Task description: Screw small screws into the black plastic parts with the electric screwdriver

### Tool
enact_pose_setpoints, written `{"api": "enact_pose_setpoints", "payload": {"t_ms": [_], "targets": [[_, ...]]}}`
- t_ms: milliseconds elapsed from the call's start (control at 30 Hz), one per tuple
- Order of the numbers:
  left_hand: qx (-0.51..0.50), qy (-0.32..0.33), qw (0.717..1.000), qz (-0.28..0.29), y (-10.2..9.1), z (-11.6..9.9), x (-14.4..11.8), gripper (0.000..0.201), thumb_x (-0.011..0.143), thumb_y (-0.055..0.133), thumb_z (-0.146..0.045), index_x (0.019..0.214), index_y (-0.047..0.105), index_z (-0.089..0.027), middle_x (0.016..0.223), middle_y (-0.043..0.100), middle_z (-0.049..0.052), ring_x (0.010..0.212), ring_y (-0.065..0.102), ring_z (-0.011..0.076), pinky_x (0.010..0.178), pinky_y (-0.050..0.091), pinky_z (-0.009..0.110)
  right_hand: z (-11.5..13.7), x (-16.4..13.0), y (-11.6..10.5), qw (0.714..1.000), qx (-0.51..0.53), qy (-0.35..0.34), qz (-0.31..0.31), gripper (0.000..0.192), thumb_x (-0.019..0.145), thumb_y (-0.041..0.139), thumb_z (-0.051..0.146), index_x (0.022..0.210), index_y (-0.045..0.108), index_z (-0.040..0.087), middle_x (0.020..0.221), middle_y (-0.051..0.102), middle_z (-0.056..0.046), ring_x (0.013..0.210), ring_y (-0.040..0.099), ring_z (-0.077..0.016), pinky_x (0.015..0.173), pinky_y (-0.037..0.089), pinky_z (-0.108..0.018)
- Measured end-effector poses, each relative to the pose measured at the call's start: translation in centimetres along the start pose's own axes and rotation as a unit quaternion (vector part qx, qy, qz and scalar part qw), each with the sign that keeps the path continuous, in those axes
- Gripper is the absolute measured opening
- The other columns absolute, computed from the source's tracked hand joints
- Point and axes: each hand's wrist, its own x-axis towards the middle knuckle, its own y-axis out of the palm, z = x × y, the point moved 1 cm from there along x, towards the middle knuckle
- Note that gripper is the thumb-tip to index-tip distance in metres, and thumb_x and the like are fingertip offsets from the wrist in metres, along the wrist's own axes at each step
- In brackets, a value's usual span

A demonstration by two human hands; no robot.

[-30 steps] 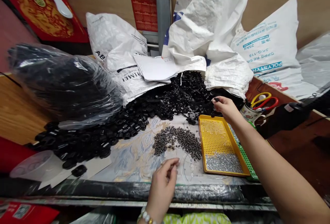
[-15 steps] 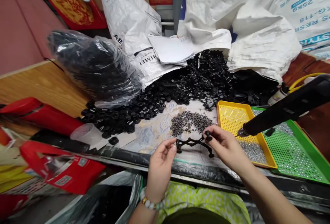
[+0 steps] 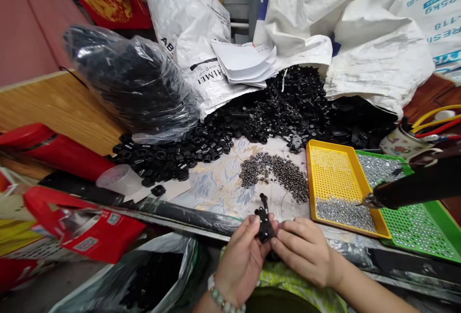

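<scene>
My left hand [image 3: 242,258] and my right hand [image 3: 304,250] meet at the near table edge, both gripping a black plastic sprue of small parts [image 3: 264,217] that stands upright between their fingertips. Beyond it lies a heap of small dark metal screws [image 3: 275,173] on the patterned table mat. A large pile of black plastic parts [image 3: 252,121] spills from a white woven sack [image 3: 360,39] at the back. A yellow perforated tray [image 3: 336,178] with silvery screws in its near end sits to the right of my hands.
A green perforated tray [image 3: 414,222] lies right of the yellow one, with a black electric screwdriver [image 3: 414,190] hanging over both. A clear bag of black rings [image 3: 126,87] sits at left, a clear cup [image 3: 120,178] near it. Scissors in a mug [image 3: 406,142] stand far right.
My right hand came back from the black pile with a sprue; both hands then drew it toward my body and turned it from lying across to upright. The view tilted down.
</scene>
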Motion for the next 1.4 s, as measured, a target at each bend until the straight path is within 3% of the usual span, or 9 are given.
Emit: {"api": "enact_pose_setpoints", "payload": {"t_ms": [67, 167, 233, 333, 500, 633, 767, 933, 1400], "targets": [[0.013, 0.044, 0.999, -0.009, -0.3, -0.7, -0.1, 0.007, 0.083, 0.055, -0.017, 0.089, 0.057, -0.015, 0.096, 0.065, 0.006, 0.09, 0.061, 0.013, 0.082, 0.049, 0.026, -0.5, -0.1, 0.6, 0.999, 0.026, 0.045, -0.008, 0.024, 0.085, 0.046, 0.012, 0.104, 0.059, 0.016, 0.092, 0.069, -0.005, 0.089, 0.058, -0.0182, 0.072, 0.046, -0.033], [0.043, 0.116, 0.992, -0.016, -0.7, -2.2, 0.1, 0.014, 0.083, 0.056, -0.019, 0.097, 0.056, -0.019, 0.098, 0.063, 0.004, 0.095, 0.059, 0.0123, 0.084, 0.047, 0.027, -2.7, 0.6, 1.9, 0.976, 0.0, 0.217, -0.015, 0.025, 0.085, 0.044, 0.01, 0.105, 0.057, 0.015, 0.094, 0.064, -0.009, 0.089, 0.053, -0.0198, 0.073, 0.045, -0.036], [0.061, 0.134, 0.989, -0.017, -0.8, -2.7, 0.2, 0.021, 0.083, 0.057, -0.022, 0.104, 0.054, -0.022, 0.099, 0.062, 0.002, 0.095, 0.058, 0.0115, 0.083, 0.047, 0.026, -4.6, 1.6, 2.8, 0.944, -0.062, 0.324, 0.027, 0.02, 0.085, 0.044, 0.013, 0.098, 0.059, 0.016, 0.095, 0.06, -0.011, 0.089, 0.05, -0.0221, 0.073, 0.043, -0.037], [0.102, 0.14, 0.985, -0.011, -0.8, -2.7, 0.5, 0.02, 0.081, 0.059, -0.025, 0.101, 0.055, -0.022, 0.093, 0.06, 0.0, 0.09, 0.058, 0.0109, 0.077, 0.047, 0.023, -6.9, 3.0, 4.3, 0.901, -0.14, 0.396, 0.103, 0.016, 0.084, 0.046, 0.017, 0.086, 0.062, 0.018, 0.093, 0.057, -0.011, 0.088, 0.046, -0.0248, 0.071, 0.039, -0.038], [0.146, 0.137, 0.98, -0.014, -0.8, -1.8, 1.1, 0.021, 0.079, 0.062, -0.028, 0.096, 0.058, -0.019, 0.09, 0.062, 0.001, 0.083, 0.058, 0.0103, 0.071, 0.045, 0.021, -8.0, 3.6, 6.1, 0.886, -0.181, 0.397, 0.155, 0.017, 0.084, 0.044, 0.017, 0.079, 0.06, 0.019, 0.089, 0.054, -0.012, 0.087, 0.044, -0.0259, 0.067, 0.035, -0.036], [0.141, 0.144, 0.979, -0.031, -1.1, -1.7, 1.5, 0.024, 0.077, 0.063, -0.029, 0.098, 0.06, -0.017, 0.093, 0.063, 0.004, 0.08, 0.058, 0.0102, 0.067, 0.044, 0.02, -7.6, 3.5, 5.7, 0.894, -0.153, 0.4, 0.132, 0.013, 0.081, 0.045, 0.015, 0.08, 0.057, 0.017, 0.089, 0.056, -0.012, 0.086, 0.046, -0.0252, 0.07, 0.036, -0.037], [0.124, 0.137, 0.982, -0.024, -1.1, -1.8, 1.6, 0.026, 0.076, 0.064, -0.026, 0.101, 0.061, -0.019, 0.096, 0.064, 0.002, 0.081, 0.059, 0.0103, 0.068, 0.044, 0.021, -5.7, 4.2, 3.6, 0.919, 0.04, 0.389, 0.04, 0.008, 0.081, 0.046, 0.013, 0.081, 0.053, 0.017, 0.079, 0.057, -0.005, 0.076, 0.05, -0.0176, 0.07, 0.04, -0.03], [0.117, 0.144, 0.982, -0.028, -0.8, -1.8, 1.6, 0.032, 0.07, 0.07, -0.024, 0.1, 0.062, -0.017, 0.099, 0.064, 0.003, 0.089, 0.058, 0.0121, 0.075, 0.044, 0.022, -3.2, 5.1, 2.1, 0.891, 0.242, 0.381, 0.042, 0.009, 0.083, 0.048, 0.015, 0.079, 0.055, 0.019, 0.075, 0.058, -0.001, 0.071, 0.053, -0.0125, 0.066, 0.041, -0.025], [0.187, 0.164, 0.968, -0.026, -0.4, -1.4, 1.7, 0.029, 0.07, 0.069, -0.025, 0.098, 0.065, -0.018, 0.103, 0.067, 0.005, 0.099, 0.057, 0.0167, 0.091, 0.04, 0.029, -3.3, 4.6, 2.5, 0.893, 0.232, 0.383, 0.036, 0.012, 0.084, 0.047, 0.018, 0.076, 0.057, 0.02, 0.073, 0.06, -0.001, 0.069, 0.054, -0.0134, 0.066, 0.042, -0.026]]}}
